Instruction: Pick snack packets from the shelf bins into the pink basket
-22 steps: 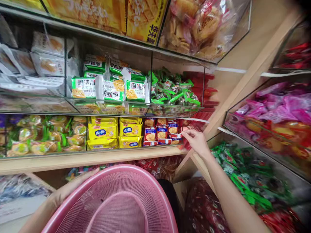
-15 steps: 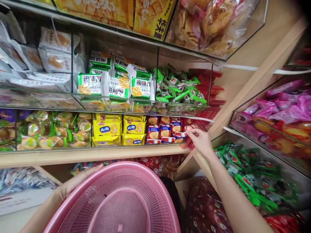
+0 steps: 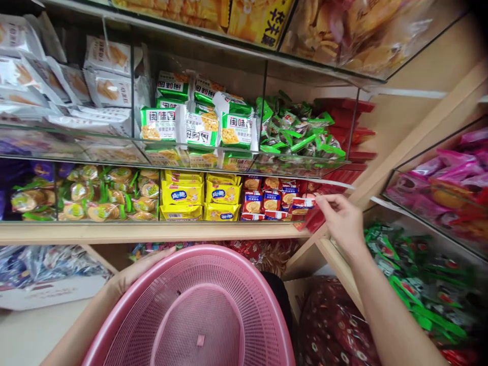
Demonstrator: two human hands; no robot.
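Note:
My right hand (image 3: 341, 221) pinches a small red-and-white biscuit packet (image 3: 303, 204) between its fingers and draws it out of the glass display bin. Beside it stand other red-and-blue biscuit packets (image 3: 263, 201) in that bin. My left hand (image 3: 143, 269) rests on the rim of a pink plastic mesh basket (image 3: 190, 256), gripping it from the left side. The basket's inside shows only pink mesh, with a small pink tag (image 3: 200, 340) on its floor.
Glass-fronted shelves of wood hold yellow biscuit packs (image 3: 182, 193), green-wrapped packs (image 3: 158, 123) and wrapped sweets (image 3: 293, 129). Glass bins of pink and green packets (image 3: 412, 284) stand to the right. Red patterned bags (image 3: 331, 325) lie below.
My right hand has moved rightward and away from the bin, and a biscuit packet now shows in its fingers. The view has shifted slightly, and my left hand stays on the basket rim.

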